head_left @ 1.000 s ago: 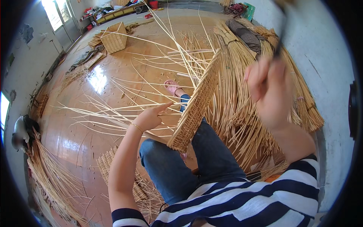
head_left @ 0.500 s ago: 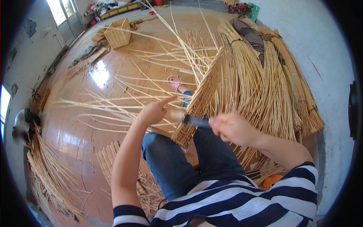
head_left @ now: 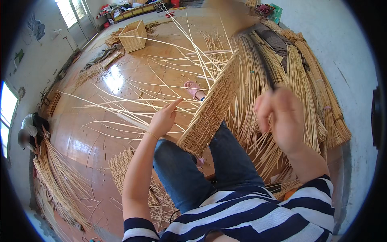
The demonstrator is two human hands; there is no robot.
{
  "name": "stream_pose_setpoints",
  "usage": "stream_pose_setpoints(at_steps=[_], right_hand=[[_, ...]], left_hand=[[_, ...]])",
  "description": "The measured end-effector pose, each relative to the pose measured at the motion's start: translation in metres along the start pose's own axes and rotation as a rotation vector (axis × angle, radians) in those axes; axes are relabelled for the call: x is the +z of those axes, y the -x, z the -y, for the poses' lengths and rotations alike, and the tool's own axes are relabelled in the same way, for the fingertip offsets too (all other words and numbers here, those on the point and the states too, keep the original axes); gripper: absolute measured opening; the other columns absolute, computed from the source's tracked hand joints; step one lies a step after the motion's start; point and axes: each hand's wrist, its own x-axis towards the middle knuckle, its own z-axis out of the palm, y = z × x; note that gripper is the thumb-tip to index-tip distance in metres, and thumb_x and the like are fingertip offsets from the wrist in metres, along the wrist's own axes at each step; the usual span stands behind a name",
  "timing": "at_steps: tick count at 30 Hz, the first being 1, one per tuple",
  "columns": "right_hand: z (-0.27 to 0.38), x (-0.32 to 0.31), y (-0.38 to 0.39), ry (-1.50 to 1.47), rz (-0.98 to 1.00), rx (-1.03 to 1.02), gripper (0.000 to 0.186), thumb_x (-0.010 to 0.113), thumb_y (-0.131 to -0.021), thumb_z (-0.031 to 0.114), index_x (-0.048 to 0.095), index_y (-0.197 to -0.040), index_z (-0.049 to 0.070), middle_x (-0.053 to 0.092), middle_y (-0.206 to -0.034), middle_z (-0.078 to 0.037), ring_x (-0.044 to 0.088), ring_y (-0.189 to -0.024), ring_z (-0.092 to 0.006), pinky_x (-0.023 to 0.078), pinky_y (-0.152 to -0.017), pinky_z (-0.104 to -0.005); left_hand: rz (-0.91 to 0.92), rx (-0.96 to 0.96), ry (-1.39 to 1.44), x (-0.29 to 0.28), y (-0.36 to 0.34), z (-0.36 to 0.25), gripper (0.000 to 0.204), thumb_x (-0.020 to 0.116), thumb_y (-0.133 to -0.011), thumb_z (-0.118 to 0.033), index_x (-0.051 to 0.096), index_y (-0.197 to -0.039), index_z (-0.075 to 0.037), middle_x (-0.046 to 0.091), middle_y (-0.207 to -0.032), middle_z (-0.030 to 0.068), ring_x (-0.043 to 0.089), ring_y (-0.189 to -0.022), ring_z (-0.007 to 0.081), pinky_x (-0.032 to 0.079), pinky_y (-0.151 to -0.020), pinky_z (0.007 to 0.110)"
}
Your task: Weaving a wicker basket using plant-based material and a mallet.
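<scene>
Right hand [head_left: 282, 117] gripping blurred tool [head_left: 262, 60], left hand [head_left: 163, 122] near woven panel [head_left: 211, 111]

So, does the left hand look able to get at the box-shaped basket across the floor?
Probably not: the basket sits far beyond the left hand, with long pale stalks fanning out between.

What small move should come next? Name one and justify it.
Probably lower the dark-handled tool to the edge of the woven panel where the pale rods stick out, clear of the left fingers: the right hand holds the tool raised off the panel, and the left hand is among the rods, close to that edge.
</scene>
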Motion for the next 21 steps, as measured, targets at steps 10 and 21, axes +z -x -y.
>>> stream_pose_setpoints(at_steps=[10,21], right_hand=[[-0.066,0.0,0.026,-0.086,0.258,0.564,0.038,0.046,-0.1,0.036,0.051,-0.079,0.005,0.05,-0.056,-0.001,0.05,-0.049,-0.0092,0.038,-0.044,-0.0231],[-0.082,-0.015,-0.006,-0.095,0.04,0.138,0.018,0.048,-0.095,0.009,0.06,-0.106,0.0,0.068,-0.087,-0.01,0.065,-0.083,-0.0162,0.051,-0.08,-0.0312]], left_hand=[[-0.155,0.015,0.1,0.012,0.023,-0.049,0.039,0.063,-0.085,-0.025,0.055,-0.12,-0.01,0.063,-0.108,0.0128,0.064,-0.078,0.0279,0.05,-0.074,0.037],[-0.176,0.097,-0.113,0.011,0.073,-0.048,0.031,0.068,-0.081,-0.03,0.062,-0.102,-0.008,0.06,-0.1,0.0105,0.062,-0.084,0.0351,0.05,-0.072,0.043]])
